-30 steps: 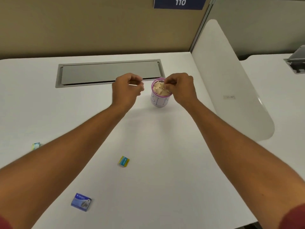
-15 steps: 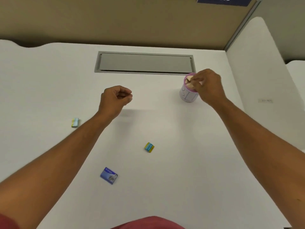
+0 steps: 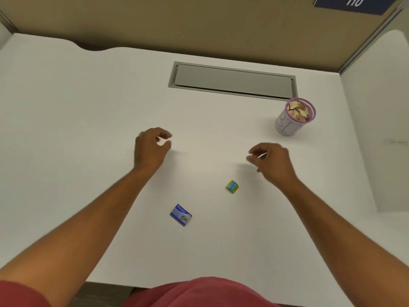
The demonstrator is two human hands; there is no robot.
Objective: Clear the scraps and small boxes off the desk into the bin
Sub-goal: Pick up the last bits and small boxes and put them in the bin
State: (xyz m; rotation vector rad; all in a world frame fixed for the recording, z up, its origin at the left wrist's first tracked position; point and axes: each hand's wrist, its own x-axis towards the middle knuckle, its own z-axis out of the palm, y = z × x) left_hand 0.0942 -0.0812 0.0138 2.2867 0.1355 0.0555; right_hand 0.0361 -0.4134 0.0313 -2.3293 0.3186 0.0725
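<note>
The small white bin [image 3: 287, 126] with a pink rim stands at the back right of the white desk [image 3: 88, 129], filled with crumpled tan paper scraps [image 3: 298, 110]. A yellow and teal box [image 3: 232, 186] lies mid-desk, just below and left of my right hand [image 3: 273, 161]. That hand hovers with its fingers loosely apart and holds nothing. A blue box [image 3: 180, 214] lies nearer the front edge, between my forearms. My left hand [image 3: 151, 149] hovers over the desk's middle with its fingers curled in; I see nothing in it.
A grey cable flap [image 3: 232, 80] is set into the desk behind my hands. A white side divider [image 3: 376, 129] closes the right side, and a tan partition with a "110" sign [image 3: 352, 2] stands behind. The desk's front edge is near my body.
My right hand has left the bin's rim and come back towards me, near the yellow and teal box. The left hand has barely moved. My view has swung left and down.
</note>
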